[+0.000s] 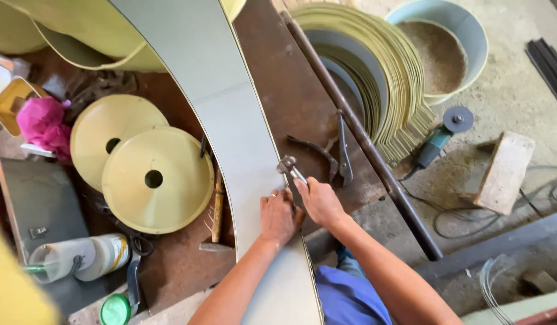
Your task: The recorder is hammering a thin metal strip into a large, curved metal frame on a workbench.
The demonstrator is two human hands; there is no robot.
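Left hand (279, 215) lies flat, pressing the curved grey sheet-metal strip (230, 114) onto the rusty table (290, 90). Right hand (319, 201) is closed round a hammer (288, 167) w/ head at the strip's edge. Pliers (326, 155) lie just beside, yellow discs (158, 179) to the left.

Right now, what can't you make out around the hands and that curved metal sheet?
Head view only:
- Hammer handle: wrapped by the right hand.
- Sheet surface under the left hand: covered by its palm.
- Curved metal sheet: both ends cut off by frame edges.
- Lap and legs: hidden below the sheet.
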